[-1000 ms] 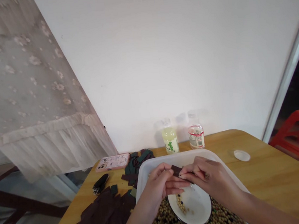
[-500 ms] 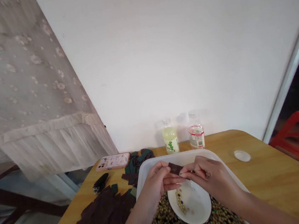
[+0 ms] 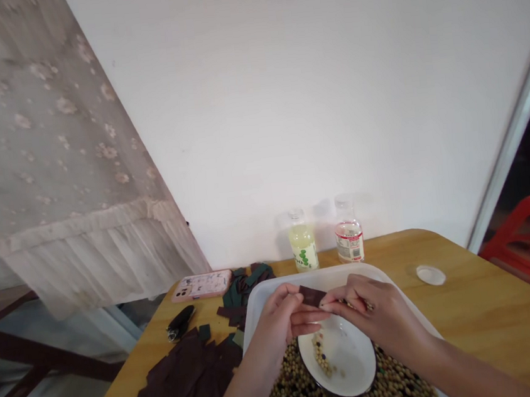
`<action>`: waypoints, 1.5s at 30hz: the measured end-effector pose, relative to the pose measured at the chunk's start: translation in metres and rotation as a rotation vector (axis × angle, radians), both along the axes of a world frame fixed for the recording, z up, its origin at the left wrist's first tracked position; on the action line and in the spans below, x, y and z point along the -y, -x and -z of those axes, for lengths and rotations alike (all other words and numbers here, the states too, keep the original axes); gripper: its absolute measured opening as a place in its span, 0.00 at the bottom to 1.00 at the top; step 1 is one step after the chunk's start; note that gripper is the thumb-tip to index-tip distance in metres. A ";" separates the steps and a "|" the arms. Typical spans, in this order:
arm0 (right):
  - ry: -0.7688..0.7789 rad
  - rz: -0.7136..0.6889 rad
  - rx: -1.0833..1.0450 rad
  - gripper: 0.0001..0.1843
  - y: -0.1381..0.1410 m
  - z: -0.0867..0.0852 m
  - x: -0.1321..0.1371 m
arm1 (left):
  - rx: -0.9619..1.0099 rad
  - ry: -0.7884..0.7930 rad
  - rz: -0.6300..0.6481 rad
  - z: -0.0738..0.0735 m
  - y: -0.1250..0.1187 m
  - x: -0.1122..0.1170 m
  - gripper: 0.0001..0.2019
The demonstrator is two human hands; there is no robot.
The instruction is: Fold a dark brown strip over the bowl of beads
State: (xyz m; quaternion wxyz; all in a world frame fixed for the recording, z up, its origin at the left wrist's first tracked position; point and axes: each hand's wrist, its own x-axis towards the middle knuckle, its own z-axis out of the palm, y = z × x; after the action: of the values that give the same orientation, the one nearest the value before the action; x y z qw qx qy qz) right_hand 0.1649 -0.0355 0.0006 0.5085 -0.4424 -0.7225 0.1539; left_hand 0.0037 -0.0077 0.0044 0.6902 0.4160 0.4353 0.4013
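Dark brown strip (image 3: 312, 295) is held up above a white bowl (image 3: 343, 361), and it is pinched by the thumb and fingers of the left hand (image 3: 277, 317), while the fingertips of the right hand (image 3: 376, 313) are pressed closely on its lower end, so the two hands are brought together at this strip. Some small beans are seen at the right hand's fingers, but their exact hold cannot be told. The bowl is set inside a white plastic tray (image 3: 258, 310) and is surrounded by many soybeans (image 3: 408, 389) mixed with dark beans, and a few beans (image 3: 322, 357) are lying inside the bowl. The tray is placed on a wooden desk (image 3: 493, 301). On the left of the tray, a pile of green and brown strips (image 3: 244, 292) and a bigger pile of brown strips (image 3: 180, 384) are lying on the desk, near a phone in pink case (image 3: 201, 286) and a small black object (image 3: 181, 323). Behind the tray, a bottle of yellow drink (image 3: 303, 249) and a clear bottle with red label (image 3: 349, 239) are standing, and a white lid (image 3: 431, 275) is lying to the right.
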 end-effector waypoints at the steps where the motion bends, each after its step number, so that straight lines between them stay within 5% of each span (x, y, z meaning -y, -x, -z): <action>1: -0.002 -0.002 -0.003 0.20 0.000 0.000 0.000 | -0.004 -0.004 0.028 0.000 -0.001 0.001 0.12; 8: 0.004 -0.012 0.004 0.20 -0.001 0.002 -0.001 | -0.005 -0.008 0.006 0.001 0.000 0.002 0.12; 13: -0.050 -0.024 0.027 0.19 0.000 0.004 0.000 | -0.021 0.005 0.120 0.002 -0.002 0.003 0.11; 18: -0.059 -0.037 0.019 0.19 -0.001 0.008 -0.002 | -0.024 0.015 0.010 0.004 -0.001 0.000 0.10; 24: -0.101 -0.056 0.053 0.18 -0.002 0.010 -0.004 | -0.036 0.027 0.093 0.002 -0.002 0.004 0.10; 30: -0.099 -0.081 0.038 0.18 -0.003 0.009 -0.002 | -0.015 0.024 -0.020 0.005 0.002 -0.001 0.10; 35: -0.128 -0.103 0.049 0.18 -0.002 0.011 -0.003 | -0.021 0.036 0.093 0.005 0.000 0.001 0.12; 41: -0.108 -0.105 0.046 0.19 -0.002 0.009 -0.004 | -0.020 0.037 -0.042 0.007 0.003 -0.005 0.12; 45: -0.117 -0.113 0.049 0.18 -0.001 0.010 -0.002 | -0.005 0.065 0.097 0.007 0.000 0.000 0.11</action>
State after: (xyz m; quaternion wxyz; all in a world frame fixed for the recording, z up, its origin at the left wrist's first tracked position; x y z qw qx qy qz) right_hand 0.1659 -0.0331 -0.0096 0.5061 -0.3742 -0.7663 0.1291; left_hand 0.0033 -0.0074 -0.0022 0.7207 0.4151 0.4293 0.3521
